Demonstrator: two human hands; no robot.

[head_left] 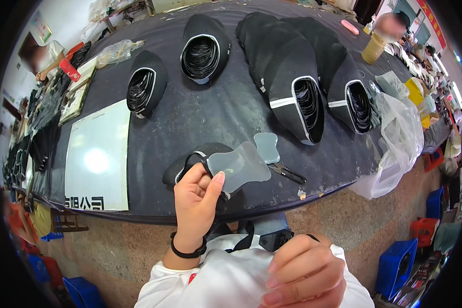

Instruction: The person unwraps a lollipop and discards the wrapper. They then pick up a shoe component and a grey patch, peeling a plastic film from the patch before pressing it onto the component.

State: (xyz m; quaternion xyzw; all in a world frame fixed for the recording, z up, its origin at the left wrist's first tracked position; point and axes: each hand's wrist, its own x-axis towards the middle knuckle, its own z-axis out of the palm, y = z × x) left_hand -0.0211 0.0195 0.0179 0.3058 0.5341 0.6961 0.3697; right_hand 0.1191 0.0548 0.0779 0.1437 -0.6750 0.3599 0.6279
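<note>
My left hand [197, 197] is closed on a translucent plastic sheet [238, 167] with wavy edges, pinched between thumb and fingers. A black strip shows beside its fingers; whether the hand holds that too is unclear. Just behind the sheet, a black fabric piece [182, 167] lies on the table, partly covered. My right hand [305, 274] hovers low in front of my chest, its fingers loosely bent and slightly apart, with nothing visible in them. A second translucent sheet [266, 148] lies beyond the first. Dark-handled scissors [290, 173] rest beside it.
On the dark-covered table [200, 120] stand several bundles of nested black pieces with white edging [297, 97]. A white board [98, 154] lies left; a clear plastic bag [395, 146] hangs over the right edge. Farther right is a yellowish jar [373, 50]. Other people are around.
</note>
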